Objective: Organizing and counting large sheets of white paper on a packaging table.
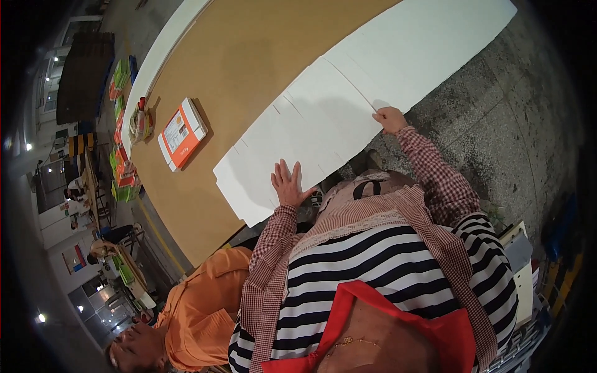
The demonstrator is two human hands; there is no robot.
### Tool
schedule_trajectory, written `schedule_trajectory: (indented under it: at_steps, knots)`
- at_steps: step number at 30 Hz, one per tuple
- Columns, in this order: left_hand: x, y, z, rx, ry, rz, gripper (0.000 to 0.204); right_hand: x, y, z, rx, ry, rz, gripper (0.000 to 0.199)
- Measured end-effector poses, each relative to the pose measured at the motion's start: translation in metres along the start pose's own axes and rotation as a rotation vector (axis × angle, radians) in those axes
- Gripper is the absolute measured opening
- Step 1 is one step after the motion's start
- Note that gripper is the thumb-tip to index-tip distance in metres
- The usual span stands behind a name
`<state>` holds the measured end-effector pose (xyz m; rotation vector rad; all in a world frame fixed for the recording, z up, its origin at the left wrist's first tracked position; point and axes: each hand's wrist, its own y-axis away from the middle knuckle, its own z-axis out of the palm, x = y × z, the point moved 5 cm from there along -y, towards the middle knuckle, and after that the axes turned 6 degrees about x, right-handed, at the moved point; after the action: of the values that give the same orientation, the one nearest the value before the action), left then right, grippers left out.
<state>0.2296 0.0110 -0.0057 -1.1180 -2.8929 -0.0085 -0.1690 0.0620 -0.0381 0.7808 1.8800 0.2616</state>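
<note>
A long white cardboard sheet (329, 93) lies across the table, running from the middle up to the far right. Short slits show along it, and one longer line crosses it. My left hand (288, 184) rests flat on the sheet near its left end, fingers spread. My right hand (390, 119) is closed at the sheet's near edge, where the long line ends, with its fingertips curled onto the cardboard. The undersides of those fingers are hidden.
The brown tabletop (230, 81) carries an orange and white package (181, 135) and a roll of tape (140, 124) at the left. A person in an orange shirt (208, 304) is close on my left. Speckled floor (479, 118) lies to the right.
</note>
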Motion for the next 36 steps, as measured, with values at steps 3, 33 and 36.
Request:
schedule_trajectory:
  at_steps: [3,33,36]
  knots:
    - [-0.001,0.003,-0.001,0.003,0.0,0.001,0.106,-0.005,0.001,0.004,0.105,0.132,-0.001,0.036]
    - [-0.014,0.012,-0.009,0.043,0.072,0.072,0.101,-0.025,0.072,0.083,0.447,-0.265,-0.191,0.039]
    - [-0.005,0.008,-0.013,0.092,0.03,0.138,0.099,0.0,0.057,0.075,0.496,-0.604,-0.143,0.04]
